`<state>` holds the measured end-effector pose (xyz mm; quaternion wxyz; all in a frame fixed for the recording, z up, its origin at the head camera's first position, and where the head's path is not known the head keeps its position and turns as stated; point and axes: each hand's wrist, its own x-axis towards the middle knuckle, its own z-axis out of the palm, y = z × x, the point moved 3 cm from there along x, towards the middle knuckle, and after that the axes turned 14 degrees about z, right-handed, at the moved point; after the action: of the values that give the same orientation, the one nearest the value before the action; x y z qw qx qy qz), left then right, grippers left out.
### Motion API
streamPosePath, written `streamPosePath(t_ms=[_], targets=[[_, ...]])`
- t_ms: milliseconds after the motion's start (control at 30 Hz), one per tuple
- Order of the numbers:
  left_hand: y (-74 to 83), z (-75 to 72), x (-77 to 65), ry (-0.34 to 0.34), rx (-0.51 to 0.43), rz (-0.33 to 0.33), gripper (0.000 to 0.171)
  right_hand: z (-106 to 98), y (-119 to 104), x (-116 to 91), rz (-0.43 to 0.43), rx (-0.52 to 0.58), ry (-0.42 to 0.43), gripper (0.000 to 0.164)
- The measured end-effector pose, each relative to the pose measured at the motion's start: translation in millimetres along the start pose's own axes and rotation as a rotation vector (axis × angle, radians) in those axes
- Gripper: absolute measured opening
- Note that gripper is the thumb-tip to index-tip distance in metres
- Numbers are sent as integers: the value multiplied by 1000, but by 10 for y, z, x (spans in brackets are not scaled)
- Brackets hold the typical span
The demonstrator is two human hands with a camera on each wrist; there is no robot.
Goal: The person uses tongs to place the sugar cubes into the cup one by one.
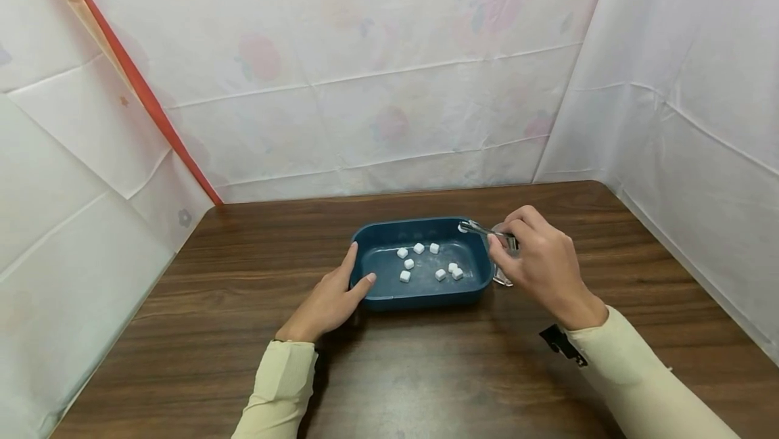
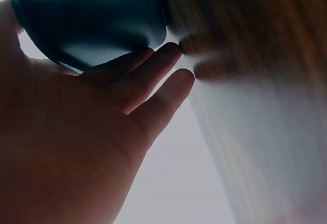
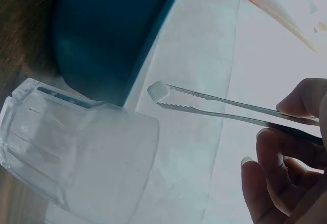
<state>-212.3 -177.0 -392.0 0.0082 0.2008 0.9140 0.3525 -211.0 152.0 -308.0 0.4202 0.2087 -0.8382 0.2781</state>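
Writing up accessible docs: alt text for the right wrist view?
A right hand holds silver metal tweezers with serrated tips that grip a small white cube. Near it are a clear, ridged cup and the outer wall of a dark blue, rounded tray, with brown wood-grain table and pale sheeting around them.

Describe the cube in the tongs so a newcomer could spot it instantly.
On the brown table, find the blue tray. From the head view, metal tongs in the right hand point toward its far right corner. The white cube at their tips is alone in being gripped; the other cubes lie on the tray's floor.
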Motion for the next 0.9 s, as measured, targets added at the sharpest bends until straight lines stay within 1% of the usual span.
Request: streamPosePath(t_ms=[300,433,733,900], targets=[[-1,3,10,1,3,0,84,-101,-5,42,30,6,23,14],[-5,6,8,0,1,-3,83,-149,-12,63,48,-7,26,15],[-15,6,7,0,6,-1,84,-254,-9,99,94,-23,73,16],[-4,4,5,0,7,4,84,-307,-1,120,109,-49,78,15]])
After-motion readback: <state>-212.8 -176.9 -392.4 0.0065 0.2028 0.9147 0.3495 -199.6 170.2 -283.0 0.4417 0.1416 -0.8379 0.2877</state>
